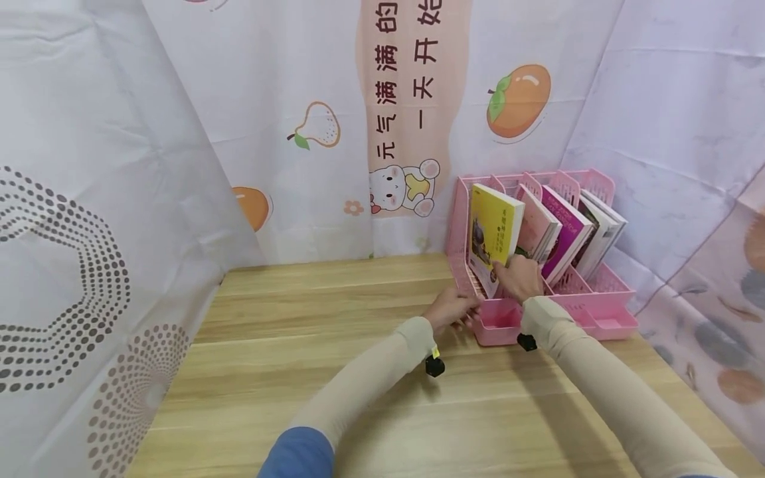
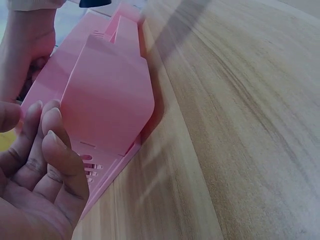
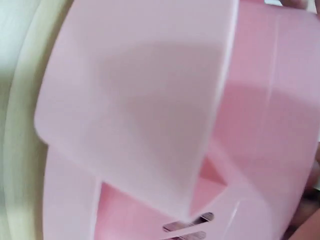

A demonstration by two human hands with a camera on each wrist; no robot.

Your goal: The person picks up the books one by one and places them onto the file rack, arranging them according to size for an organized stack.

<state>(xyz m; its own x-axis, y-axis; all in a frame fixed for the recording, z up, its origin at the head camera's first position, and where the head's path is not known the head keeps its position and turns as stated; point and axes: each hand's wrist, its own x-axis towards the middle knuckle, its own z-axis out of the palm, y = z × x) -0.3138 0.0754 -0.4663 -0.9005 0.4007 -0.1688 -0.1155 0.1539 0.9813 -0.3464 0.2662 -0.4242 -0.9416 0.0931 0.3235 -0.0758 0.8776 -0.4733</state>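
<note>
A yellow book point(image 1: 495, 229) stands tilted in the leftmost slot of a pink desktop book rack point(image 1: 556, 307). My right hand point(image 1: 520, 277) pinches its lower front edge, thumb on the yellow cover and the other fingers behind. At the rack's left front corner, my left hand point(image 1: 449, 309) holds the rim with bent fingers. In the left wrist view, the left hand's fingertips point(image 2: 52, 112) lie against the pink wall, and the yellow cover shows beside the thumb. The right wrist view is filled by the rack's pink front tray point(image 3: 140, 100); little of the hand shows there.
More books lean in the other slots: a pink one point(image 1: 538, 226), a purple one point(image 1: 564, 229) and white-edged ones point(image 1: 600, 232). The wooden table point(image 1: 311, 332) extends left and in front. Printed curtains point(image 1: 299, 199) hang behind and at both sides.
</note>
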